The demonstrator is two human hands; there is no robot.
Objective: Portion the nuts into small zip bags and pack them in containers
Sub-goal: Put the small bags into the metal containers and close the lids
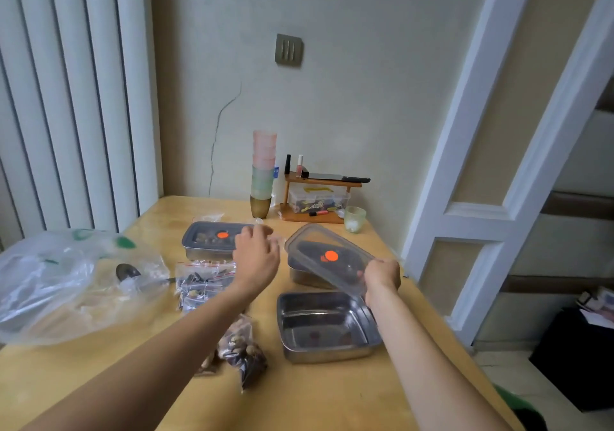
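— Where's the lid [327, 258]?
— Tilted over the far steel container [307, 277]; right hand [382, 276] clamped on its near corner.
— Left hand [255, 254]?
— Fingers loosely apart, empty, above the nut bags [202, 282] on the bench [332, 397].

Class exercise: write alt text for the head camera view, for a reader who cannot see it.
A person's right hand tilts a clear lid above a steel container on a wooden table, while the left hand reaches forward, empty. Nearby sit an empty steel container, a lidded container and nut-filled zip bags.
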